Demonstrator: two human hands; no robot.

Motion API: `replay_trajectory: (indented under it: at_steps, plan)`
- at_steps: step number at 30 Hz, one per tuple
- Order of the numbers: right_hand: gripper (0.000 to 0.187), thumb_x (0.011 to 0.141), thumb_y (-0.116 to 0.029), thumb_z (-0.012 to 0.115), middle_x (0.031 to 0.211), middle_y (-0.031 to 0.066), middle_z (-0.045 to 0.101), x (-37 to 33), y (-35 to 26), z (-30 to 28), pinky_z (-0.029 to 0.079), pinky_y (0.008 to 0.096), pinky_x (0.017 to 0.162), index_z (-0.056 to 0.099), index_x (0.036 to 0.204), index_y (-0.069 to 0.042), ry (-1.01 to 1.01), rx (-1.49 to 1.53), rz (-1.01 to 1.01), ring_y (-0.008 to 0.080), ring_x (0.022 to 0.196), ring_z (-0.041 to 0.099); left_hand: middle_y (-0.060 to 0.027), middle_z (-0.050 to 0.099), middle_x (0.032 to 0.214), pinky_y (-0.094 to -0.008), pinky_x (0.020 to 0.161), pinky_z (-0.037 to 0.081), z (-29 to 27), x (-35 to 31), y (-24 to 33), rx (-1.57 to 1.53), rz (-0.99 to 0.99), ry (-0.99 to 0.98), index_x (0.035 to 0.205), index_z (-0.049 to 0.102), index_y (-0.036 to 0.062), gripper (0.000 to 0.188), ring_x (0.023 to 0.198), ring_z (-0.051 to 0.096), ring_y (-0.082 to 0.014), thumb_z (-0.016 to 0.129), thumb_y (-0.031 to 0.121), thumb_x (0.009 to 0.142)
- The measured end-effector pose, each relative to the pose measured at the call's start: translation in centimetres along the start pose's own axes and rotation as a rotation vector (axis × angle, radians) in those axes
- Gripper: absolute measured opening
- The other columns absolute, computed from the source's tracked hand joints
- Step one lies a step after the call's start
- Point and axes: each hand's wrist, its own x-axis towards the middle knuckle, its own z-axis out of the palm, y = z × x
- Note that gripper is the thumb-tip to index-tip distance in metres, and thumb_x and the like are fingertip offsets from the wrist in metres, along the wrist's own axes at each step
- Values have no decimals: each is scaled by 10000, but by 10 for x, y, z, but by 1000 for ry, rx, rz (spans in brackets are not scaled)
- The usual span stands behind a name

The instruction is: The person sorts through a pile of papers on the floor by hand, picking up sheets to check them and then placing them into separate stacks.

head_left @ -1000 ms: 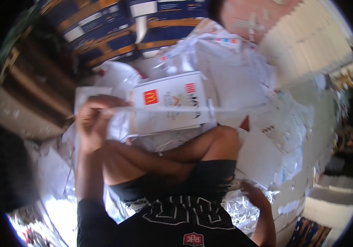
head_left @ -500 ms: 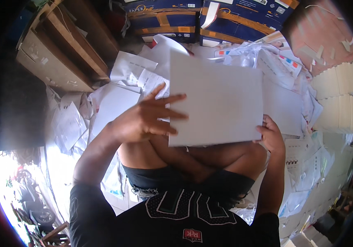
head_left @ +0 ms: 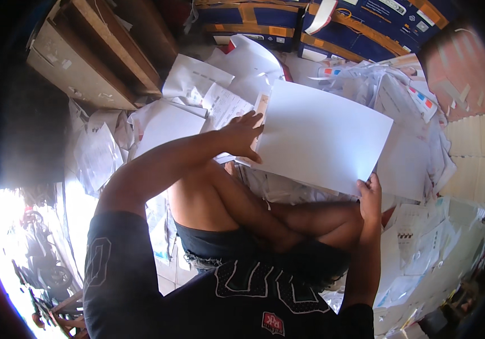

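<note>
A large blank white sheet of paper (head_left: 323, 135), perhaps with more sheets under it, lies tilted beyond my crossed legs. My right hand (head_left: 370, 198) grips its near right corner, thumb on top and fingers beneath. My left hand (head_left: 243, 137) is at the sheet's left edge with fingers stretched and spread, touching or nearly touching it. A narrow strip with brownish print (head_left: 262, 105) shows along that edge; what it belongs to is hidden. Just left of it lies a printed sheet (head_left: 224, 105), and further left a blank white sheet (head_left: 169, 129).
Blue cartons with brown tape (head_left: 361, 25) stand at the back. A wooden frame or shelf (head_left: 84, 62) leans at the back left. Loose papers (head_left: 409, 158) cover the floor on both sides. Cream paper stacks (head_left: 474, 135) and a reddish surface with paper scraps (head_left: 460, 70) are at the right.
The white sheet has moved away from my legs to the right, and turned clockwise. My left hand has reached forward to its left edge; my right hand keeps hold of the corner. The view has shifted slightly.
</note>
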Motion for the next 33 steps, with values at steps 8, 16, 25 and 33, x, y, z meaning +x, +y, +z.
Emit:
replay_trajectory:
  at_steps: [8,16,25,33]
  plan:
    - [279,895,19,549,1000,63,645,-2,-5,10,500,275,767,537,1171,-13,-1,-43,94,109,877,591,-176,118,1584,-583,1139,207,20,-3,-9,-68,-44,11,1511,232,73,1125,1474,62,-359,791,567,668]
    - [266,916,-51,565,934,20,644,1,-4,12,530,258,599,541,1180,-77,-16,-65,61,80,786,595,-162,157,1577,-603,1118,210,18,0,-14,-115,-14,46,1520,228,127,1142,1464,101,-361,836,510,631]
    - [273,918,-34,557,911,17,637,1,-8,16,520,248,589,538,1188,-65,7,-62,119,78,773,585,-146,166,1578,-590,1090,234,24,5,-22,-151,-3,78,1518,249,157,1124,1452,143,-351,846,486,624]
    - [267,914,-15,551,962,32,642,1,-8,17,520,252,625,535,1180,-42,-21,-118,53,85,814,596,-138,188,1570,-592,1063,254,22,0,-19,-143,-22,78,1503,279,151,1098,1443,164,-344,845,484,623]
